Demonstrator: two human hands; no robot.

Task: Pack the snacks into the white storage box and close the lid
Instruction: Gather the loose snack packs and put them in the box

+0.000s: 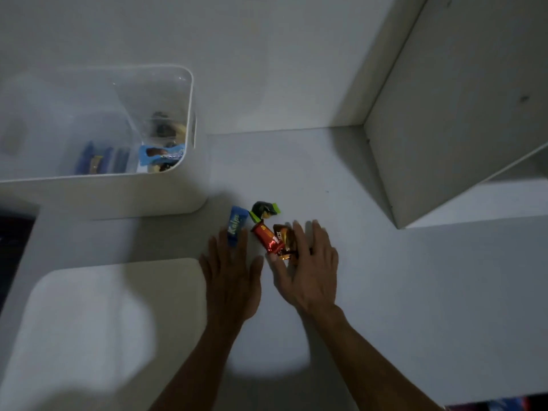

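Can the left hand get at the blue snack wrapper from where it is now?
Probably yes. The left hand lies flat on the table with its fingertips already at the near end of the blue snack wrapper. Nothing lies between them; the red snack sits off to the right.

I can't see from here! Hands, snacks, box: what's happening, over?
Both hands open, flat around four loose snacks. White storage box open, partly filled. Lid off. Nothing in the way.
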